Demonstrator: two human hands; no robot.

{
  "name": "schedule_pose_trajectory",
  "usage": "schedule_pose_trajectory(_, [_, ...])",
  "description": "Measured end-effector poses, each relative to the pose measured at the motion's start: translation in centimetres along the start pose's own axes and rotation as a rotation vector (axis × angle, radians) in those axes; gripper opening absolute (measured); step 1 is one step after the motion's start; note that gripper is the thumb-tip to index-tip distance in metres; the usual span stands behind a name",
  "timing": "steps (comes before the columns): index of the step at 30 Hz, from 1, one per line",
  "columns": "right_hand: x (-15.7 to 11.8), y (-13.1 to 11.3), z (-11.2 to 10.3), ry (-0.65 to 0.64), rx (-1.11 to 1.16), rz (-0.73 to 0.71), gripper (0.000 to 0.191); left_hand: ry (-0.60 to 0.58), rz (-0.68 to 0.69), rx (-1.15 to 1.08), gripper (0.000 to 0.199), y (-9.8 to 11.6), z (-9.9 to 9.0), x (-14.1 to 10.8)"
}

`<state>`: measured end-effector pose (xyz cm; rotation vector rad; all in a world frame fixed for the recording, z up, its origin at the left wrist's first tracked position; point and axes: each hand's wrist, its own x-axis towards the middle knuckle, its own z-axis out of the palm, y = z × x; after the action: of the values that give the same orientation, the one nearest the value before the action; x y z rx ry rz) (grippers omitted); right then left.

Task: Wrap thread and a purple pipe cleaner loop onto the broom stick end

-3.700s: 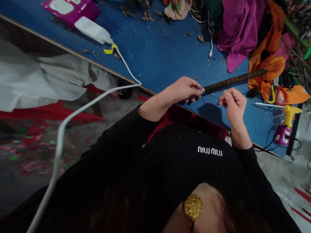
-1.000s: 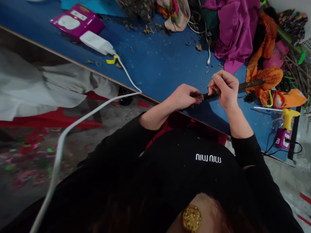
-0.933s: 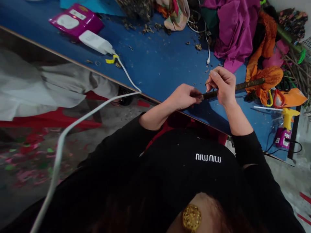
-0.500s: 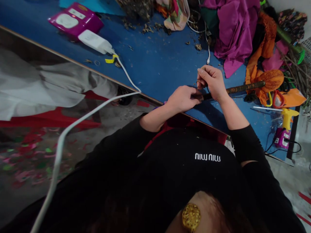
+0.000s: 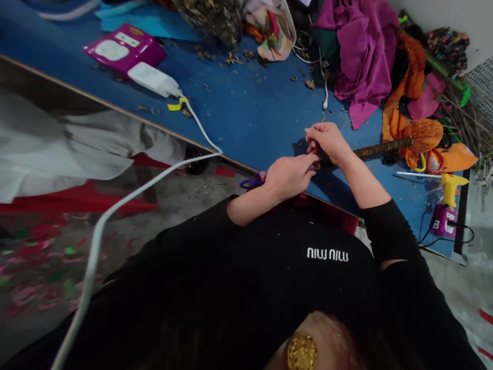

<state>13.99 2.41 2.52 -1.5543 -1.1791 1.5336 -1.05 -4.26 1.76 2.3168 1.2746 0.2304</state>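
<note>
A dark, banded stick (image 5: 379, 148) lies over the front of the blue table (image 5: 254, 113), its right end against a rounded orange cloth piece (image 5: 427, 133). My left hand (image 5: 288, 176) is closed around the stick's left end, and a bit of purple material shows beside it. Just to the right, my right hand (image 5: 326, 141) is closed in a pinch above the stick. Whatever sits between its fingertips is too small to make out. Purple loops (image 5: 252, 181) stick out at the table edge, left of my left hand.
A purple power socket (image 5: 127, 49) with a white plug and long white cable (image 5: 134, 191) is at left. Purple cloth (image 5: 364, 56), scissors handles (image 5: 435, 160), a yellow glue gun (image 5: 453, 187) and branches crowd the right. A person's grey clothing (image 5: 96, 149) is beyond the left edge.
The view has shifted a little. Both hands are slightly lower, my right hand has come closer to my left fingers, and the purple loops show more.
</note>
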Motion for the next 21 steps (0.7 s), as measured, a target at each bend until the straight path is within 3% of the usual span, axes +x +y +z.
schedule_pose_trajectory(4, [-0.7, -0.6, 0.0, 0.019, -0.011, -0.009, 0.04, 0.076, 0.018, -0.061, 0.039, -0.5, 0.8, 0.0])
schedule_pose_trajectory(8, [-3.2, -1.8, -2.9, 0.031, 0.084, -0.138, 0.039, 0.153, 0.028, -0.135, 0.038, -1.1, 0.6, 0.0])
schedule_pose_trajectory(12, [-8.1, -3.0, -9.5, 0.049, 0.016, -0.236, 0.048, 0.205, -0.014, -0.142, 0.038, -2.3, -0.7, -0.2])
schedule_pose_trajectory(15, [-11.9, -3.4, -15.7, 0.105, -0.126, -0.209, 0.043, 0.238, -0.026, -0.138, 0.041, -3.4, -1.7, -0.6])
schedule_pose_trajectory(18, [-14.3, -3.6, -21.6, 0.297, -0.156, -0.256, 0.04, 0.267, -0.059, -0.205, 0.041, -4.4, -2.7, -1.2])
schedule_pose_trajectory(21, [-14.8, -3.9, -25.5, 0.503, -0.095, -0.404, 0.028, 0.254, -0.085, -0.38, 0.04, -5.1, -3.6, -1.9])
